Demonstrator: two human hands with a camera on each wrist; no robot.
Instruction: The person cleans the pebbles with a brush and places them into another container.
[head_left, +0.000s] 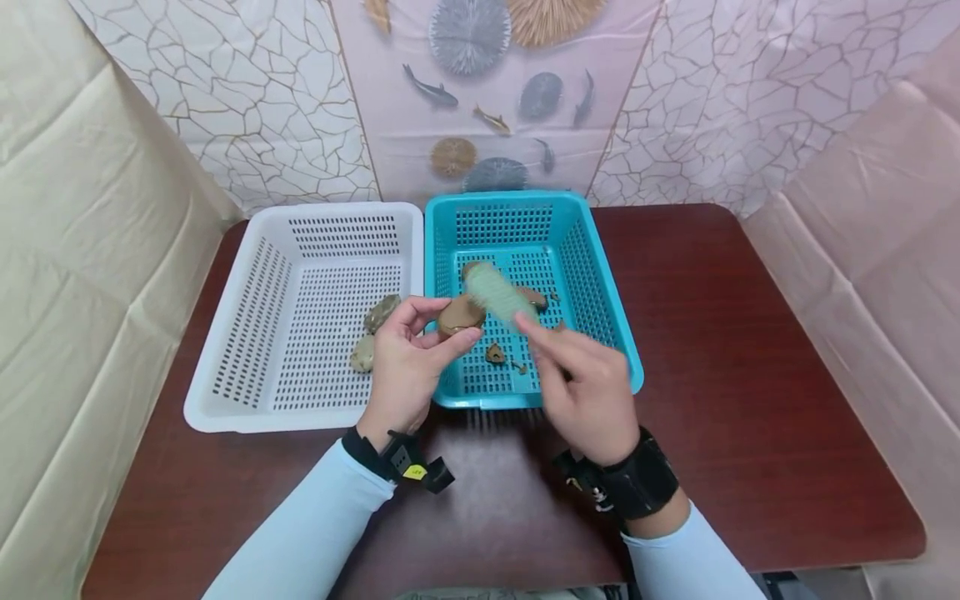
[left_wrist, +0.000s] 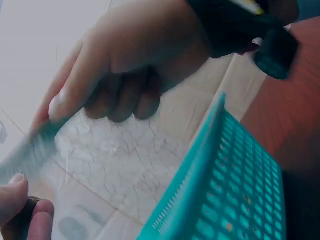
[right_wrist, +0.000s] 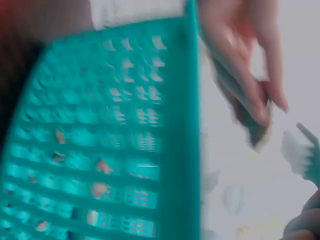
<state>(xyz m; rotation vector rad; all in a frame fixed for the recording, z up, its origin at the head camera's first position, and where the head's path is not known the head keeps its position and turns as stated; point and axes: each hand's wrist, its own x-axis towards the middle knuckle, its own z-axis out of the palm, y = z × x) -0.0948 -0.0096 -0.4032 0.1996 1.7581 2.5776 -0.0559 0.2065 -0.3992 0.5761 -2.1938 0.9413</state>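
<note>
So, starting with the head view: the left hand [head_left: 408, 358] has a smooth, rounded brown lump [head_left: 459, 315] pinched between thumb and fingers, stone or shell, can't tell which. It's held over the nine o'clock side of a turquoise perforated plastic basket [head_left: 615, 317]. The right hand [head_left: 592, 400] grips a pale green brush [head_left: 498, 298], index finger reaching along it. The brush sits at about two o'clock from the lump, too blurred to say if they're touching. Inside the turquoise basket there's a small brown chunk [head_left: 494, 354] around seven o'clock, plus crumbs. A white perforated plastic basket [head_left: 337, 325] stands next door at nine o'clock, with a dark mottled stone [head_left: 383, 312] at its three and a pale rounded stone [head_left: 362, 355] at its four. Both baskets are on a dark reddish-brown table [head_left: 750, 375].

Left wrist view: the lump is down at seven o'clock, finger and thumb clamped on it, brush just above.

Right wrist view: pretty smeary, but the left hand pinches the lump at one o'clock, with brush bristles near it at about three.
</note>
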